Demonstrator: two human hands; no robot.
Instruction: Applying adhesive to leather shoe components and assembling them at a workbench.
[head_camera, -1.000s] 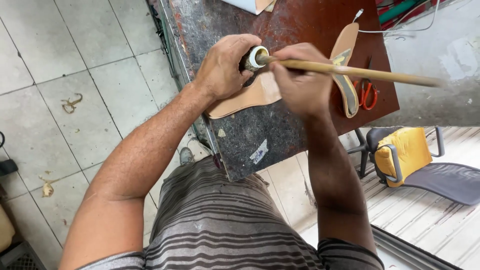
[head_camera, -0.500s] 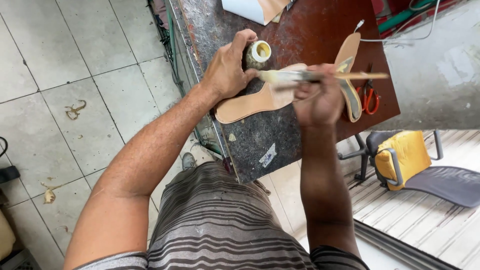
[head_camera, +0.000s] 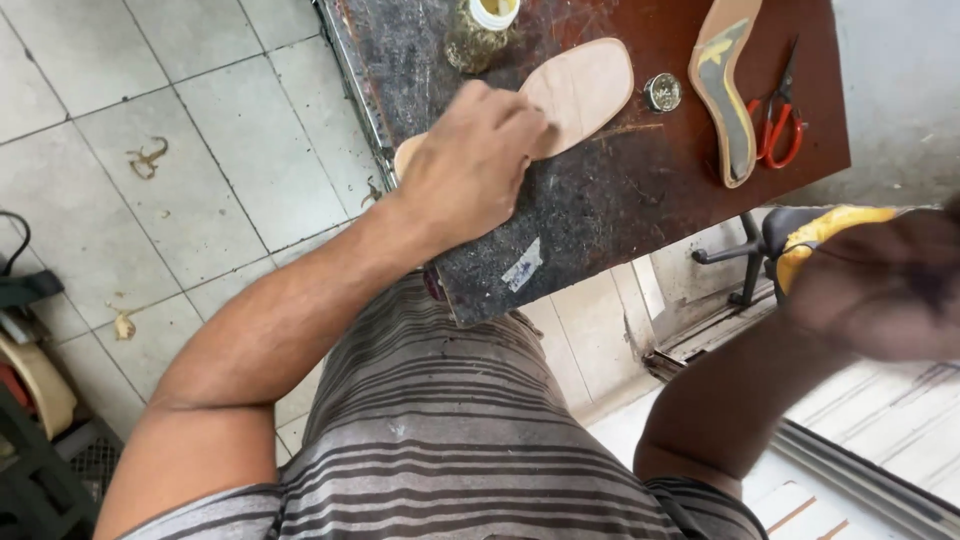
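- the left hand (head_camera: 470, 165) lay palm down on the tan leather insole (head_camera: 580, 90), fingers together and pressing its near half flat on the dark, scuffed worktable (head_camera: 600, 215).
- the hand covered the insole's heel end; only the rounded toe end and a small bit of the heel showed.
- the right hand (head_camera: 890, 285) hung blurred off the table's right edge, well apart from the insole; whether it was open or closed could not be told.
- a glass jar (head_camera: 478, 30) stood just beyond the left hand, near the insole.
- a small round metal lid (head_camera: 662, 92) lay just right of the insole's toe.
- a second sole (head_camera: 728, 85) with a yellow-edged dark face lay farther right, red-handled scissors (head_camera: 780, 115) beside it.
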